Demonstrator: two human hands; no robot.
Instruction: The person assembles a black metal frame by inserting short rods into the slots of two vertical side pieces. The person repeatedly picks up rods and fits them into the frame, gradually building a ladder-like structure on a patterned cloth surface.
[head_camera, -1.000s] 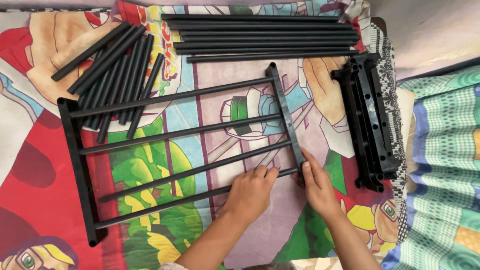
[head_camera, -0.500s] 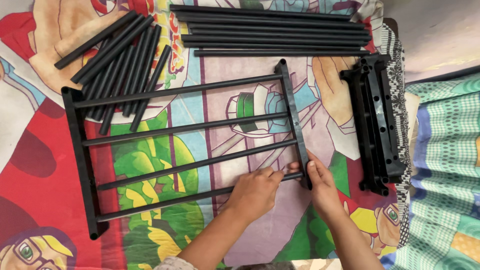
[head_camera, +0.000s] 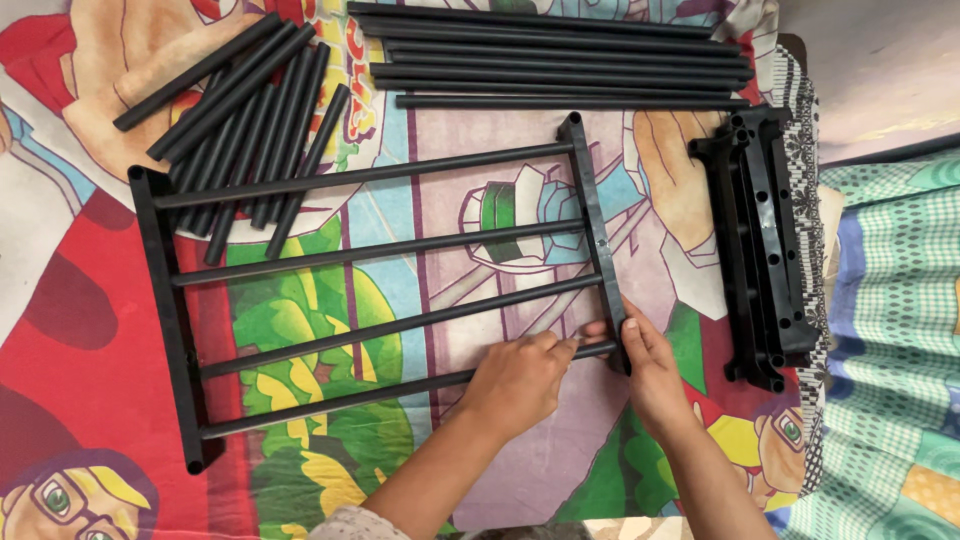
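Black plastic rack frame w/ four long rods (head_camera: 380, 280), flat on cartoon-print cloth (head_camera: 90, 340). L hand (head_camera: 515, 380) grips lowest rod at its end; R hand (head_camera: 650, 365) clasps side rail. Loose short black tubes (head_camera: 240, 120) top left.

Black rack frame (head_camera: 380, 290) flat, four rods between two side bars, slightly skewed. Lowest rod (head_camera: 400, 388) under left hand (head_camera: 515, 380) fingertips; right side bar (head_camera: 597, 235) end touching right hand (head_camera: 652, 372).

Black rack frame (head_camera: 380, 290), black loose rods (head_camera: 240, 120), bright cartoon-print sheet (head_camera: 90, 330), green-and-blue checked cloth (head_camera: 890, 330).
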